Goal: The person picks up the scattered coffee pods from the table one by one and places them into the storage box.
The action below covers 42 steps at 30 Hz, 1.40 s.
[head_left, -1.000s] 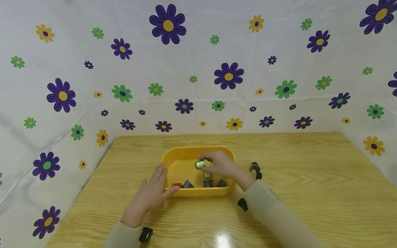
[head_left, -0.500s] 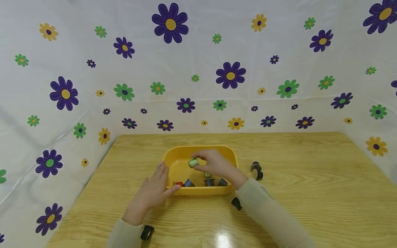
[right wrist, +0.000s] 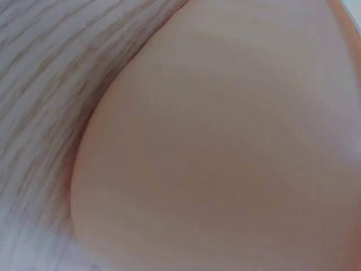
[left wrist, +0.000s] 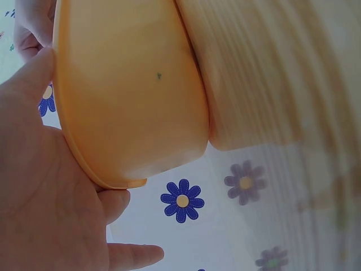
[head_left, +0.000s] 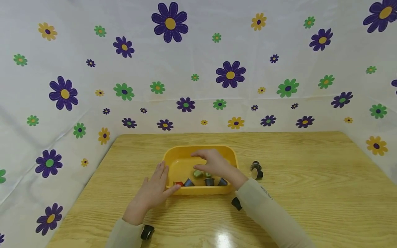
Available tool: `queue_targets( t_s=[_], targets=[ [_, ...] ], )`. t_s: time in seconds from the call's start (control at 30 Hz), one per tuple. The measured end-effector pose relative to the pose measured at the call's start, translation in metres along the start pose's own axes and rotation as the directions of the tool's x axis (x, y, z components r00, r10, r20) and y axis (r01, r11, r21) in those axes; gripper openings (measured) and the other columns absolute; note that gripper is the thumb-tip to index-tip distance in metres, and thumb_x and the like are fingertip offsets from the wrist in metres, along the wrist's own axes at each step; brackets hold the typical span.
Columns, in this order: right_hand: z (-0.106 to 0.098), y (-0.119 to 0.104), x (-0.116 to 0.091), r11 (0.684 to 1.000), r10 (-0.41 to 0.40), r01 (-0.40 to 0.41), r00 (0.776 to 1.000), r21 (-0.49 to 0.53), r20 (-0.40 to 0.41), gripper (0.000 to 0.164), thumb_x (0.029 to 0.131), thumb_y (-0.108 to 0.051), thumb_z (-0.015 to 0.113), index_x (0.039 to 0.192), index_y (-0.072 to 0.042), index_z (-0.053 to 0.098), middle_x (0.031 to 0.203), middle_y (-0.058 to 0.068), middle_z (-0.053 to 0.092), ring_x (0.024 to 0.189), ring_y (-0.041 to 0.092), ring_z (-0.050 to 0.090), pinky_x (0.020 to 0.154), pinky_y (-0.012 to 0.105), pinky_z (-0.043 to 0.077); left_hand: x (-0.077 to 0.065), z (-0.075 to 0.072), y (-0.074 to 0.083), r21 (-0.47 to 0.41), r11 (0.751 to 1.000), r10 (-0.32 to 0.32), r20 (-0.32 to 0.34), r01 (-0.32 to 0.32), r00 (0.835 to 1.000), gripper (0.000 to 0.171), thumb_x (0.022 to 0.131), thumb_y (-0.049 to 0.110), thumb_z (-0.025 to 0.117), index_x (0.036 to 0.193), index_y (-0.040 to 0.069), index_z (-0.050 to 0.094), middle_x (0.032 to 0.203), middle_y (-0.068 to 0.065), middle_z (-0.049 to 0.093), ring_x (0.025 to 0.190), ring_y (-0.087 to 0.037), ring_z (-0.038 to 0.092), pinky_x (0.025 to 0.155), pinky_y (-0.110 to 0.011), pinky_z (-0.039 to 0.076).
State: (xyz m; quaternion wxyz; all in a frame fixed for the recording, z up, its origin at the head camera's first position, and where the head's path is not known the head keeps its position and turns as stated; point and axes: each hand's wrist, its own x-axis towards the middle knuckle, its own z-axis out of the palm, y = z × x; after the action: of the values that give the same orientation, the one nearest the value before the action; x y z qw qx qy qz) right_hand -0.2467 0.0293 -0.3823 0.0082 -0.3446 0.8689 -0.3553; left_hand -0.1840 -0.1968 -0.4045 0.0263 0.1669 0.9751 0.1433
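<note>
Above the yellow plastic tray [head_left: 176, 149], my right hand [head_left: 214, 163] hovers with thumb and forefinger spread apart and nothing between them. Below those fingertips a green coffee capsule [head_left: 197, 173] lies in the tray, and a second green capsule [head_left: 208, 175] is beside it, partly covered by the hand. Along the tray's near wall are a red capsule [head_left: 179, 184], a blue capsule [head_left: 189, 183] and two dark capsules [head_left: 209, 181]. My left hand [head_left: 152, 191] rests on the tray's left end with straight fingers, its thumb over the near rim. The right wrist view shows only the tray's outer wall [right wrist: 214, 141].
Two dark capsules [head_left: 256, 173] lie close together on the wooden table [head_left: 304, 179], right of the tray. A small black device [head_left: 236, 203] sits at the right sleeve, another black device [head_left: 147, 232] at the left. A flower-print cloth [head_left: 198, 51] surrounds the table.
My right hand has moved slightly left over the tray and let go of the green capsule, which has dropped inside. The left hand has stayed on the rim.
</note>
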Motion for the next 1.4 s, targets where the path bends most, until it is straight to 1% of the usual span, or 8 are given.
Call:
queue_targets(
  t_s=[0.27, 0.37, 0.5, 0.67, 0.8, 1.07, 1.23, 1.4],
  targets=[
    [-0.007, 0.003, -0.008, 0.998, -0.053, 0.053, 0.998, -0.017, -0.035, 0.035, 0.083, -0.015, 0.063, 0.114, 0.000, 0.057, 0.114, 0.010, 0.057, 0.104, 0.029, 0.053, 0.086, 0.036, 0.043, 0.000, 0.000, 0.000, -0.001, 1.000, -0.003, 0.004, 0.003, 1.000, 0.084, 0.087, 0.057, 0.038, 0.138, -0.006, 0.017, 0.145, -0.019, 0.005, 0.132, -0.031, 0.004, 0.089, -0.067, 0.018],
    [-0.011, 0.003, -0.012, 0.999, -0.043, 0.043, 0.998, -0.005, -0.038, 0.035, 0.083, -0.014, 0.063, 0.115, -0.001, 0.057, 0.114, 0.010, 0.057, 0.105, 0.027, 0.053, 0.087, 0.035, 0.042, 0.000, 0.001, 0.000, -0.004, 1.000, -0.003, 0.001, 0.003, 1.000, 0.083, 0.087, 0.056, 0.039, 0.138, -0.006, 0.018, 0.145, -0.019, 0.005, 0.132, -0.032, 0.004, 0.089, -0.067, 0.018],
    [-0.018, 0.006, -0.019, 0.999, 0.003, -0.001, 1.000, 0.046, -0.026, 0.037, 0.082, -0.012, 0.063, 0.117, -0.001, 0.055, 0.116, 0.011, 0.056, 0.108, 0.027, 0.051, 0.089, 0.033, 0.041, -0.001, 0.001, 0.000, -0.003, 1.000, -0.002, -0.001, 0.002, 1.000, 0.084, 0.087, 0.057, 0.038, 0.138, -0.006, 0.017, 0.145, -0.019, 0.004, 0.132, -0.031, 0.004, 0.089, -0.066, 0.018],
    [-0.028, 0.013, -0.030, 0.995, 0.041, -0.037, 0.998, 0.088, -0.039, 0.038, 0.083, -0.014, 0.063, 0.118, -0.002, 0.055, 0.118, 0.012, 0.055, 0.110, 0.026, 0.049, 0.091, 0.032, 0.039, -0.002, 0.001, 0.000, -0.008, 1.000, 0.001, 0.000, -0.001, 1.000, 0.085, 0.086, 0.059, 0.036, 0.138, -0.006, 0.016, 0.145, -0.018, 0.003, 0.132, -0.030, 0.003, 0.090, -0.066, 0.017],
    [-0.036, 0.018, -0.038, 0.992, 0.074, -0.070, 0.996, 0.101, -0.046, 0.040, 0.083, -0.017, 0.064, 0.119, -0.003, 0.055, 0.119, 0.013, 0.054, 0.112, 0.025, 0.048, 0.092, 0.033, 0.038, -0.002, 0.001, 0.000, -0.007, 1.000, 0.002, 0.004, -0.002, 1.000, 0.087, 0.086, 0.061, 0.034, 0.138, -0.006, 0.016, 0.145, -0.018, 0.003, 0.132, -0.031, 0.003, 0.090, -0.066, 0.016],
    [-0.050, 0.028, -0.058, 0.980, 0.113, -0.099, 0.991, 0.170, -0.075, 0.043, 0.081, -0.019, 0.065, 0.119, -0.001, 0.054, 0.120, 0.015, 0.053, 0.111, 0.025, 0.049, 0.092, 0.035, 0.038, -0.001, 0.002, -0.001, -0.004, 1.000, 0.008, 0.002, -0.008, 1.000, 0.088, 0.085, 0.062, 0.032, 0.138, -0.006, 0.017, 0.145, -0.019, 0.004, 0.132, -0.032, 0.003, 0.090, -0.067, 0.016],
    [-0.060, 0.037, -0.071, 0.986, 0.103, -0.088, 0.990, 0.145, -0.093, 0.044, 0.081, -0.019, 0.065, 0.119, 0.002, 0.053, 0.119, 0.016, 0.054, 0.110, 0.026, 0.050, 0.091, 0.036, 0.038, -0.002, 0.001, -0.001, -0.011, 1.000, 0.011, 0.004, -0.011, 1.000, 0.086, 0.086, 0.060, 0.034, 0.138, -0.007, 0.017, 0.145, -0.019, 0.003, 0.132, -0.032, 0.003, 0.089, -0.067, 0.016],
    [-0.068, 0.045, -0.082, 0.986, 0.121, -0.107, 0.987, 0.126, -0.108, 0.045, 0.081, -0.019, 0.066, 0.118, 0.004, 0.054, 0.116, 0.017, 0.055, 0.108, 0.027, 0.051, 0.091, 0.038, 0.038, -0.002, 0.002, -0.002, -0.008, 1.000, 0.012, 0.008, -0.012, 1.000, 0.085, 0.087, 0.060, 0.034, 0.138, -0.006, 0.017, 0.145, -0.019, 0.002, 0.132, -0.032, 0.002, 0.089, -0.067, 0.016]
  ],
)
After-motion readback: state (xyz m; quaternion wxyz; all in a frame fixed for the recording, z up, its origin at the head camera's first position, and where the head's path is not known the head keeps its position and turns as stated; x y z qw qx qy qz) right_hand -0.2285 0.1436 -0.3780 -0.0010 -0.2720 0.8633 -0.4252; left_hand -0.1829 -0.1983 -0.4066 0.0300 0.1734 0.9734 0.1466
